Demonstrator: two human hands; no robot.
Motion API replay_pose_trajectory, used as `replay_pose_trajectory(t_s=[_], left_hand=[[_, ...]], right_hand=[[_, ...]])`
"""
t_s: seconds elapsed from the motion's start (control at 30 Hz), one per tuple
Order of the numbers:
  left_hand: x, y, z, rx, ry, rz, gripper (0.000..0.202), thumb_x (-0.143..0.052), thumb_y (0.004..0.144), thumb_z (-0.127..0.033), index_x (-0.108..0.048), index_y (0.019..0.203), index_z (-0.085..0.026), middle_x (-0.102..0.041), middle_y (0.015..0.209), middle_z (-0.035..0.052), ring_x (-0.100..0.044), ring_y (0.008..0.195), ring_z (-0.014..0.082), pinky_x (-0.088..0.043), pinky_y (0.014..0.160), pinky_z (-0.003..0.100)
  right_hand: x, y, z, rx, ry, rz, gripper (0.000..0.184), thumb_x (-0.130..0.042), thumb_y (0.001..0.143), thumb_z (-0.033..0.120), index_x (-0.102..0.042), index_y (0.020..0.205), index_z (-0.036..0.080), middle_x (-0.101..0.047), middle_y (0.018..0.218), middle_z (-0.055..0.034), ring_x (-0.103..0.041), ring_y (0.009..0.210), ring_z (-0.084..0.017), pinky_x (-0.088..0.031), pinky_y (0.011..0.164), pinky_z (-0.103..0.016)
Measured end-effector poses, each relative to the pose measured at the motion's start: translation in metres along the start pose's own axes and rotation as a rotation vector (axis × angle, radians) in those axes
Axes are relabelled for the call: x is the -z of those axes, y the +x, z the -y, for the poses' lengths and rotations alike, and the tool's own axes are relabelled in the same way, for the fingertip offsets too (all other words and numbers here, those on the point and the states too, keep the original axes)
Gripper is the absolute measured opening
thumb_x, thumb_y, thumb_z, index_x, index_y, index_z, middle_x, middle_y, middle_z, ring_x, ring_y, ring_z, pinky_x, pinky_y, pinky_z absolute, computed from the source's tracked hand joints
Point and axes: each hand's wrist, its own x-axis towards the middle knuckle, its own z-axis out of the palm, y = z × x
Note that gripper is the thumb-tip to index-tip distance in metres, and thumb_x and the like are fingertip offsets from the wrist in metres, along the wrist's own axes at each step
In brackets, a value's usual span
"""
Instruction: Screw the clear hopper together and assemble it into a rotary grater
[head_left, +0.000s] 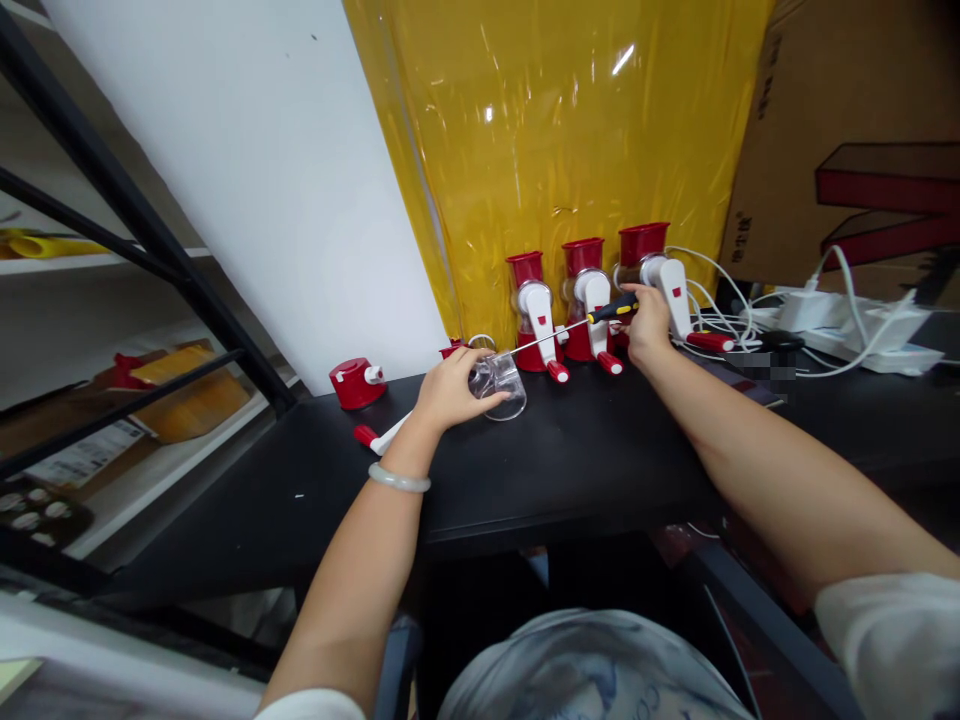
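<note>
My left hand [450,388] grips a clear plastic housing [501,384] lying on its side on the black table [570,460]. My right hand [646,322] holds a screwdriver [570,328] by its black and yellow handle, with the metal shaft pointing left into the housing. Three assembled red and white crank devices [592,300] stand in a row behind, just past my right hand. A loose red cap [357,382] and a white crank handle with a red knob [379,438] lie to the left of my left hand.
A yellow plastic sheet [555,140] hangs behind the table, with a cardboard box [862,140] at the right. White power strips and cables [825,320] lie at the right rear. A black metal shelf frame [150,240] with yellow packages stands at the left.
</note>
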Motion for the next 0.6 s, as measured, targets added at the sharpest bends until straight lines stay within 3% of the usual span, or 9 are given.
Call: replay_pose_trajectory(t_s=[0.2, 0.3, 0.37, 0.47, 0.6], left_hand=[[0.000, 0.000, 0.001, -0.007, -0.016, -0.008, 0.063, -0.082, 0.079, -0.056, -0.063, 0.130, -0.025, -0.071, 0.122, 0.0105, -0.072, 0.106, 0.0300, -0.059, 0.094, 0.046], [0.002, 0.000, 0.000, -0.008, -0.023, 0.001, 0.063, -0.082, 0.079, -0.056, -0.064, 0.130, -0.024, -0.071, 0.123, 0.0106, -0.072, 0.107, 0.0300, -0.059, 0.095, 0.046], [0.003, 0.001, 0.000, -0.012, -0.032, 0.010, 0.063, -0.082, 0.078, -0.056, -0.064, 0.129, -0.025, -0.071, 0.123, 0.0102, -0.072, 0.107, 0.0300, -0.059, 0.096, 0.047], [0.003, 0.001, 0.002, 0.005, -0.038, 0.019, 0.063, -0.082, 0.077, -0.058, -0.065, 0.128, -0.025, -0.072, 0.121, 0.0105, -0.072, 0.107, 0.0306, -0.059, 0.097, 0.048], [0.000, 0.002, 0.007, 0.027, -0.075, 0.030, 0.062, -0.082, 0.077, -0.058, -0.065, 0.127, -0.024, -0.073, 0.119, 0.0109, -0.072, 0.104, 0.0304, -0.058, 0.097, 0.050]], right_hand=[[-0.004, -0.004, 0.001, -0.012, -0.037, -0.024, 0.032, -0.062, 0.088, 0.056, -0.053, 0.091, 0.025, -0.053, 0.071, 0.0064, -0.045, 0.043, -0.008, -0.036, 0.038, -0.021], [-0.003, -0.005, 0.001, -0.005, -0.077, -0.026, 0.040, -0.058, 0.090, 0.066, -0.051, 0.087, 0.026, -0.050, 0.065, 0.0065, -0.043, 0.041, -0.009, -0.033, 0.037, -0.022], [-0.003, -0.008, 0.002, -0.028, -0.050, -0.020, 0.044, -0.046, 0.094, 0.068, -0.053, 0.087, 0.025, -0.052, 0.064, 0.0052, -0.047, 0.042, -0.010, -0.035, 0.038, -0.022], [-0.003, -0.013, 0.004, -0.072, 0.034, -0.002, 0.046, -0.033, 0.096, 0.060, -0.060, 0.093, 0.024, -0.061, 0.073, 0.0006, -0.059, 0.050, -0.013, -0.041, 0.040, -0.022], [-0.002, -0.013, 0.003, -0.040, 0.042, 0.055, 0.040, -0.036, 0.094, 0.052, -0.063, 0.097, 0.023, -0.064, 0.079, -0.0010, -0.065, 0.061, -0.014, -0.044, 0.043, -0.020]])
